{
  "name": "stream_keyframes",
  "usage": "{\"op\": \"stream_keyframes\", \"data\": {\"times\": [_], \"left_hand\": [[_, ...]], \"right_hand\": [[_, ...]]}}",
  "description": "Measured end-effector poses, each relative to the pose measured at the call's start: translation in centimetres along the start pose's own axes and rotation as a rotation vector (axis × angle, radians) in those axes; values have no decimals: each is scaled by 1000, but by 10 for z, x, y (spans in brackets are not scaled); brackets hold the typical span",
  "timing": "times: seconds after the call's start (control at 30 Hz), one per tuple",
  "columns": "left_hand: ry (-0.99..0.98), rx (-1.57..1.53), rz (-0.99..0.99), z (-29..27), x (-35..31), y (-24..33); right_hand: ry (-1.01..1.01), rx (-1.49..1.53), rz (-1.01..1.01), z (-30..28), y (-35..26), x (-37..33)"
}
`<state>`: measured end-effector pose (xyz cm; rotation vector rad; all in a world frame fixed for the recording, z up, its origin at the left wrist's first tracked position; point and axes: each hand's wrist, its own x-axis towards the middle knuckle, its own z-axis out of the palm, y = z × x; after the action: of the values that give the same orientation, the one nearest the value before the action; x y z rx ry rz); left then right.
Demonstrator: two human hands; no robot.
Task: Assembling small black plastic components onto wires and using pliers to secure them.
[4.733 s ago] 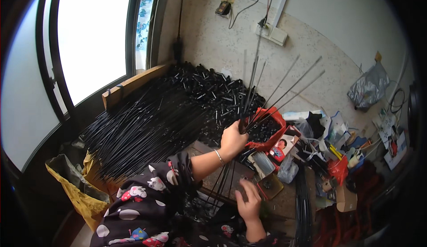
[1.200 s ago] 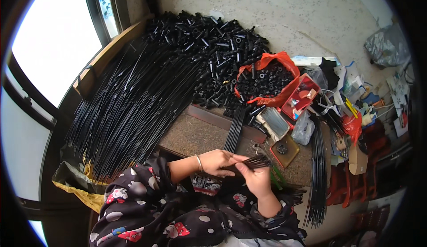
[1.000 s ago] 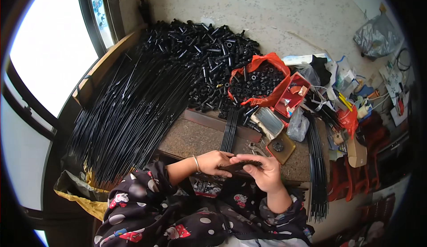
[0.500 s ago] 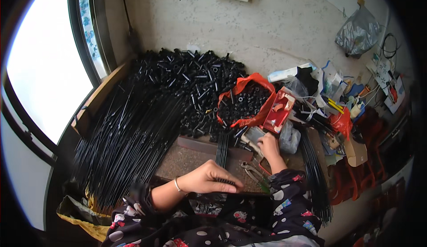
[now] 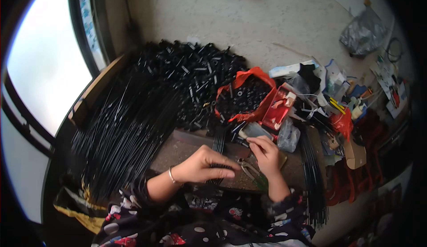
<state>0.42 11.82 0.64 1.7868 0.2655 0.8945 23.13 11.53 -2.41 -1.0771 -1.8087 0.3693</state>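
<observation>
My left hand (image 5: 202,166), with a bangle on the wrist, is closed around the near end of a bundle of thin black rods (image 5: 218,141). Dark rod ends show between its thumb and fingers. To the right, my right hand (image 5: 267,156) is raised over the table with thumb and forefinger pinched together. Whatever lies in that pinch is too small to make out. A pair of pliers (image 5: 250,169) lies between the two hands. Just beyond the right fingertips is a clear plastic box (image 5: 257,129).
A large heap of black plastic parts (image 5: 191,73) covers the far side, with long black rods (image 5: 120,144) to the left. Small parts fill a red bag (image 5: 249,76) beside a red box (image 5: 279,109). More rods (image 5: 313,180) hang over the right edge, near assorted clutter (image 5: 338,91).
My right hand has lifted back from beside the clear box toward me and slightly left, now pinched. The left hand has shifted slightly left and away from me, still on the rods. The view has tilted a little.
</observation>
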Motion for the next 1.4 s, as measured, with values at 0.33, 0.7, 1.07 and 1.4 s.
{"op": "stream_keyframes", "data": {"times": [0.33, 0.7, 1.07, 1.4], "left_hand": [[77, 77, 88, 8, -4, -1], [24, 154, 156, 16, -11, -5], [-305, 336, -308, 19, -9, 2], [-213, 1385, -206, 39, -71, -108]], "right_hand": [[50, -281, -175, -5, -106, -34], [-81, -384, -281, -11, -119, -33], [-74, -113, -252, -3, -127, -12], [-737, 214, -232, -10, -150, -20]]}}
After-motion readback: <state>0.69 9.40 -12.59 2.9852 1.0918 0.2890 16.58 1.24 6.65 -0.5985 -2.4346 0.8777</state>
